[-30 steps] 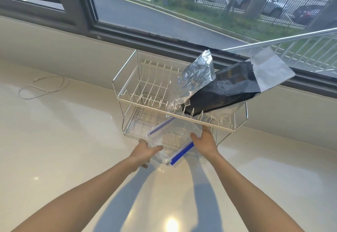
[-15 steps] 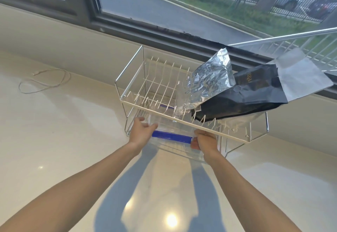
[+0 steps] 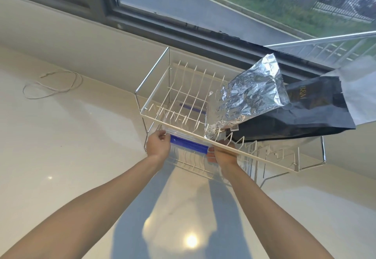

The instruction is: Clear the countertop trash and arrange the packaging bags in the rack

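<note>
**Clear zip bag going in under the rack's top shelf**

Both hands are gripping a clear zip bag w/ a blue seal strip along its near edge. Left hand is pinching the bag's left corner, thumb on top, fingers curled under. Right hand is closed on the right end of the blue strip, knuckles sitting just below the front rail of the upper tier. Bag is lying roughly flat btwn the two tiers of the wire rack, w/ its body showing through the upper grid & a second bit of blue visible further back under the wires. Near edge is sitting at the rack's front, just under the white rail.

On the upper tier, right side: a crinkled silver foil bag is leaning up & to the right, bottom end wedged among the front prongs. Touching it on the right is a black bag w/ gold lettering, lying tilted & sticking out past the rack's right end. A grey-white bag is behind the black one, partly cut off by the frame edge.

Rack is standing on a glossy cream countertop, near the back wall under a window. A loose loop of thin white cord is lying on the counter well apart to the left.
</note>
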